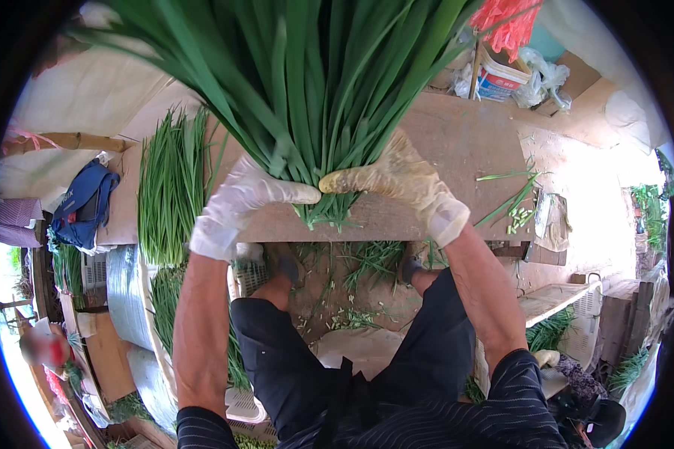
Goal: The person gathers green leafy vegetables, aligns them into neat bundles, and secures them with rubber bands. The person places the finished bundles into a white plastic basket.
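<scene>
A thick bunch of long, flat green garlic chives (314,97) stands fanned out above the table. Both my hands wrap its base, thumbs meeting in front. My left hand (258,187), in a whitish glove, is closed on the left side of the bunch. On the right side my right hand (393,176), in a yellow-stained glove, is closed on it too. The cut stem ends poke out below my thumbs, over the front of the brown wooden table (464,150). The bunch hides most of my fingers.
More chives (172,187) lie piled at the table's left end. Loose stalks (513,198) and short trimmings sit at the right. A white bucket (498,75) stands at the back right, near red plastic bags (505,26). Trimmings (356,318) litter the floor between my feet. Another person's gloved hand (548,358) shows lower right.
</scene>
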Action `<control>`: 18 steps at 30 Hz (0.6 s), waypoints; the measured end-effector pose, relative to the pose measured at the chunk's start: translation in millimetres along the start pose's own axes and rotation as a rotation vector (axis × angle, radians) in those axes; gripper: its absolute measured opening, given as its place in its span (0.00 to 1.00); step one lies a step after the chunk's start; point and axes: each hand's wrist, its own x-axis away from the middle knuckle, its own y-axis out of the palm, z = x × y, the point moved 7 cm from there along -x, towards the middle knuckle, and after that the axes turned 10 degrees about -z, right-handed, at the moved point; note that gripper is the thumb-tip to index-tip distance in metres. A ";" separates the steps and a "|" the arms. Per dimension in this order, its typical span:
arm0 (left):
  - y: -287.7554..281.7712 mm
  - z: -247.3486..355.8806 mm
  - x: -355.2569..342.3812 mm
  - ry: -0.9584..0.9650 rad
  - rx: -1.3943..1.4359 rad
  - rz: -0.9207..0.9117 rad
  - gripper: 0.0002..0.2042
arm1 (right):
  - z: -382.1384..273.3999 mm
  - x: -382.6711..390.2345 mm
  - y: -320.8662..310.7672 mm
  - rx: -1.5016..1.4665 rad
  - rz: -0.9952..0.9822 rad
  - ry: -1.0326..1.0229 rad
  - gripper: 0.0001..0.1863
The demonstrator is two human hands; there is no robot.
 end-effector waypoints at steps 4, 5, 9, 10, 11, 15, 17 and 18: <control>4.5 -75.9 -17.3 -0.162 0.085 0.036 0.41 | 53.2 -4.0 1.2 -0.080 -0.042 0.091 0.50; 7.1 -82.8 -18.1 -0.185 0.176 0.016 0.39 | 56.0 -4.8 0.7 -0.147 -0.045 0.070 0.51; 3.5 -100.6 -6.4 -0.407 0.033 -0.051 0.38 | 46.3 1.9 6.0 -0.154 -0.030 0.062 0.51; 1.0 -111.2 0.0 -0.430 0.090 -0.072 0.41 | 47.4 0.7 8.9 -0.137 -0.046 0.081 0.51; -3.2 -121.6 2.6 -0.447 0.143 -0.089 0.44 | 50.8 -7.2 9.5 -0.199 -0.035 0.009 0.51; 7.9 -80.1 -18.7 -0.172 0.089 0.028 0.45 | 51.5 -1.2 3.4 -0.326 0.019 0.084 0.48; 11.2 -36.9 -2.7 -0.091 0.285 0.018 0.40 | 24.2 1.1 8.4 -0.316 -0.006 0.096 0.41; 8.8 -21.7 -1.6 -0.128 0.268 -0.051 0.41 | 18.1 -1.1 13.2 -0.439 -0.019 0.102 0.40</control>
